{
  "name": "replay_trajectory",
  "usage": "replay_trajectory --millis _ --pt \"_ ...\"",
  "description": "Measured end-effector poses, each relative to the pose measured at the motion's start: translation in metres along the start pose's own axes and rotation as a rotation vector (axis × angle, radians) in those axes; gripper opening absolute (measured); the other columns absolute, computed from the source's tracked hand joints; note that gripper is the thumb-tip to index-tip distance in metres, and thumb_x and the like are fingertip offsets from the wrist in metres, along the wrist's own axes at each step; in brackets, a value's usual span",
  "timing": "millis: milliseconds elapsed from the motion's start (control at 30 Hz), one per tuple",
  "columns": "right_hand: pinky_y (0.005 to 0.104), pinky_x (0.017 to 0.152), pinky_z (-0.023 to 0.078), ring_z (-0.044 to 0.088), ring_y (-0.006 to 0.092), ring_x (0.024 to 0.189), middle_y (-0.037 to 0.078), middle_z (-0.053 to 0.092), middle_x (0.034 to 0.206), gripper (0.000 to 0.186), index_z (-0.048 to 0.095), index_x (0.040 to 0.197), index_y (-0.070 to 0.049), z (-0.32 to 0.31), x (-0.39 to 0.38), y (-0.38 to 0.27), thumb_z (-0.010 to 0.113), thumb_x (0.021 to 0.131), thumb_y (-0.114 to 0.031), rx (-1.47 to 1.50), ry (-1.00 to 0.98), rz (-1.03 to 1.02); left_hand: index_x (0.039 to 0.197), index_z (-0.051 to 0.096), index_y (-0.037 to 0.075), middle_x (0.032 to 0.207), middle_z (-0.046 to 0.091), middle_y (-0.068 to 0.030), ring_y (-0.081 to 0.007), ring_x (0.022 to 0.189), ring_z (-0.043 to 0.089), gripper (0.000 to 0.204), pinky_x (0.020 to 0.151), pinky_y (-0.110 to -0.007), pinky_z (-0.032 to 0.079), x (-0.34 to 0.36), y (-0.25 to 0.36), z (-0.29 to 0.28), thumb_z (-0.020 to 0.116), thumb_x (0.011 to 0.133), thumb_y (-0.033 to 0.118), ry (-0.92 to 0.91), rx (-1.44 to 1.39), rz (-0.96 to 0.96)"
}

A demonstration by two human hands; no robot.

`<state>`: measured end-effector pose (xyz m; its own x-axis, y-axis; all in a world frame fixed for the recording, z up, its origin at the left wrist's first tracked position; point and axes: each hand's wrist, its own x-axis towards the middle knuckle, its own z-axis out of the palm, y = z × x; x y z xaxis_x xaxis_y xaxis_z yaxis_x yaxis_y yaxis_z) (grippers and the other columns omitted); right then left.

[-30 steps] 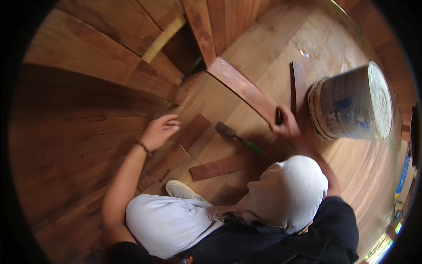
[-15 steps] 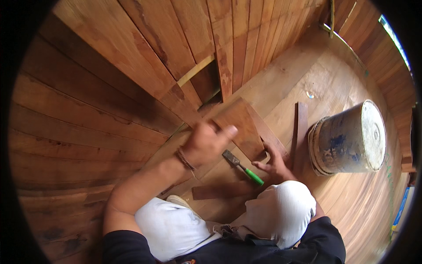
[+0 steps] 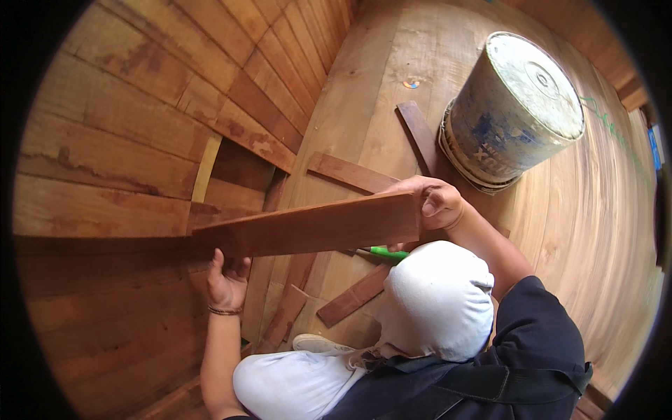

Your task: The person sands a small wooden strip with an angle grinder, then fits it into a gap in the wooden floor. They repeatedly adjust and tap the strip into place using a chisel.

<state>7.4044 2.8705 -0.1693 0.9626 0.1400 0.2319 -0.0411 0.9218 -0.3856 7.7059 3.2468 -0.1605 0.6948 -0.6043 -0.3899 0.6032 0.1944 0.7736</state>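
Note:
A long reddish-brown wooden board (image 3: 315,227) is raised above the floor, its left end close to a gap in the plank wall. My right hand (image 3: 439,203) is closed around the board's right end, thumb on the end. Under the left part, my left hand (image 3: 227,283) meets the lower edge with thumb up and fingers curled, the palm partly showing. Below the board lies a chisel-like tool with a green handle (image 3: 387,253), mostly covered by the board and my knee.
A paint-stained bucket (image 3: 507,115) stands upside down on the plank floor to the right. Short wood strips lie about: one by the bucket (image 3: 418,136), one behind the board (image 3: 350,171), one near my knee (image 3: 355,294). The plank wall (image 3: 133,133) rises at left, with an opening (image 3: 241,168).
The board has been lifted and swung crosswise toward the wall gap. My left hand has dropped to its lower edge. The view has turned, so the bucket appears higher up.

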Motion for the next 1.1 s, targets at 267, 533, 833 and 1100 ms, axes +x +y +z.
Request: replay_trajectory --millis 267,533,833,1100 --pt "0.0357 0.095 0.063 0.073 0.0274 0.114 0.021 0.07 0.13 0.064 0.056 0.144 0.012 0.015 0.02 -0.002 0.074 0.091 -0.019 -0.21 0.13 -0.033 0.113 0.074 0.013 0.102 0.08 -0.0065 -0.0221 0.094 0.077 0.025 0.085 -0.042 0.065 0.011 -0.03 -0.02 0.067 0.106 0.036 0.16 -0.005 -0.22" --pt "0.0315 0.084 0.06 0.071 0.016 0.093 0.011 0.074 0.104 0.026 0.073 0.119 0.003 -0.075 -0.035 -0.023 0.072 0.096 -0.008 -0.798 0.917 -0.018 0.132 0.067 0.005 0.127 0.074 -0.0125 -0.0222 0.115 0.072 0.035 0.098 -0.041 0.058 0.03 -0.067 -0.011 0.066 0.107 0.03 -0.161 0.415 -0.261" --pt "0.0357 0.097 0.054 0.068 0.0255 0.11 0.013 0.072 0.116 0.03 0.075 0.118 0.001 -0.109 -0.118 0.006 0.074 0.097 -0.022 -2.304 0.983 0.128 0.147 0.054 0.007 0.137 0.06 -0.0178 -0.0374 0.127 0.058 0.081 0.103 -0.048 0.051 -0.066 -0.189 -0.09 0.089 0.08 0.036 -0.662 1.769 0.136" --pt "0.0462 0.1 0.054 0.065 0.0388 0.115 0.02 0.067 0.119 0.057 0.067 0.132 -0.002 -0.103 -0.074 0.129 0.082 0.086 -0.033 -2.171 0.543 0.285 0.139 0.053 0.007 0.136 0.054 -0.0156 -0.0368 0.131 0.051 0.082 0.106 -0.048 0.049 -0.099 -0.22 -0.114 0.093 0.07 0.027 -0.448 1.901 0.028"
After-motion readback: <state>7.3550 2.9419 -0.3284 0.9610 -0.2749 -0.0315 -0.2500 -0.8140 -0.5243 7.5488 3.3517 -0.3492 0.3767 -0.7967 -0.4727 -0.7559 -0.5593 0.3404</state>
